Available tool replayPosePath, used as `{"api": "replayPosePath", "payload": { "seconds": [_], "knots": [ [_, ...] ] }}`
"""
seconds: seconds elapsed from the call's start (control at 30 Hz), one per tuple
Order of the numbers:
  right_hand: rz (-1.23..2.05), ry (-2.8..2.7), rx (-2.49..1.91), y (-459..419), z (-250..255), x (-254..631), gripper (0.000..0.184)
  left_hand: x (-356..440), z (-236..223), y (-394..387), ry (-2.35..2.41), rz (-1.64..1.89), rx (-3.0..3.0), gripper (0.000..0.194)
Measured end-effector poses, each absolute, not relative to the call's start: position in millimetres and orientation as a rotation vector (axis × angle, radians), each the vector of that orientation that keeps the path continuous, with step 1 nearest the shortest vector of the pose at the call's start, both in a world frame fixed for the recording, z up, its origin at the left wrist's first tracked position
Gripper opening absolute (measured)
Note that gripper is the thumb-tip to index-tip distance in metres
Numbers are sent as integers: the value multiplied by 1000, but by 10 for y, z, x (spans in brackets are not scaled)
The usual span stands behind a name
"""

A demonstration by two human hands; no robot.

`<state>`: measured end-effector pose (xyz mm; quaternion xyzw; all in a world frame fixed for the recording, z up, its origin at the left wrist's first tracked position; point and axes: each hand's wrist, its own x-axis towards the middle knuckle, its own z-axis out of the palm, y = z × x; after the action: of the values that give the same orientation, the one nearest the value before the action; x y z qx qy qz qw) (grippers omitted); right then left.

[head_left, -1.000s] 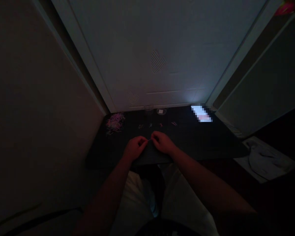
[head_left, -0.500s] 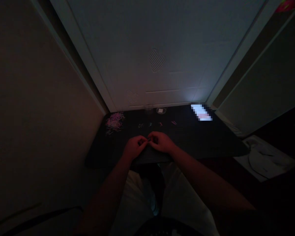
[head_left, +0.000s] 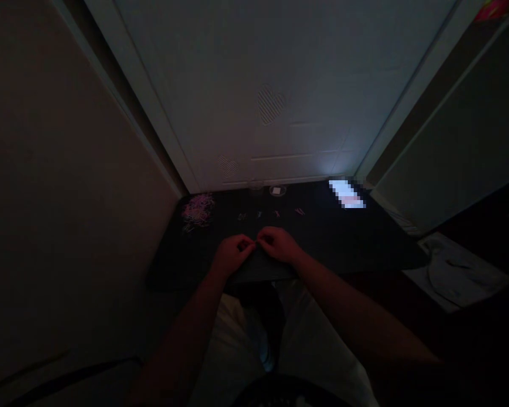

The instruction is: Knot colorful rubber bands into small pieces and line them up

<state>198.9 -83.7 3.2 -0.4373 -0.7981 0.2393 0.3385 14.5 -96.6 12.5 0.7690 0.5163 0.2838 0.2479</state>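
Observation:
In the dim light my left hand [head_left: 234,252] and my right hand [head_left: 277,244] meet over the near part of a dark table [head_left: 335,243]. Both are closed, thumb and fingertips pinched. Whatever sits between the fingertips is too small and dark to make out. Just beyond the hands lies a row of little groups of thin pieces: a pale group [head_left: 241,216], a bluish one [head_left: 259,214], a pink one [head_left: 277,213] and another pink one [head_left: 300,211]. A heap of thin pink and pale sticks [head_left: 198,210] lies at the table's left.
A clear container [head_left: 257,187] and a round clear lid-like piece with a white square [head_left: 277,191] stand by the white panel [head_left: 322,85] at the back. A glowing, pixelated screen [head_left: 346,194] lies at the back right. Walls flank the table.
My right hand's fingers have shifted slightly and a small gap now shows between the two hands' fingertips. The things on the table stay where they were.

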Motion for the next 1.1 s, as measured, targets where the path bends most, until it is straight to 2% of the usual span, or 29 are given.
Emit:
{"api": "replayPosePath", "payload": {
  "seconds": [0.3, 0.53, 0.8, 1.1],
  "knots": [
    [617, -2051, -1131, -836, 13, 1990, 9, 147, 119, -968, 1397, 801, 2068, 20],
    [680, -2048, -1134, -855, 38, 1999, 17, 151, 121, -965, 1399, 796, 2079, 21],
    [630, -2058, -1138, -818, -13, 1988, 8, 154, 121, -966, 1408, 778, 2096, 21],
    [586, -2088, -1123, -821, 10, 1988, 6, 150, 108, -963, 1382, 807, 2073, 20]
  ]
}}
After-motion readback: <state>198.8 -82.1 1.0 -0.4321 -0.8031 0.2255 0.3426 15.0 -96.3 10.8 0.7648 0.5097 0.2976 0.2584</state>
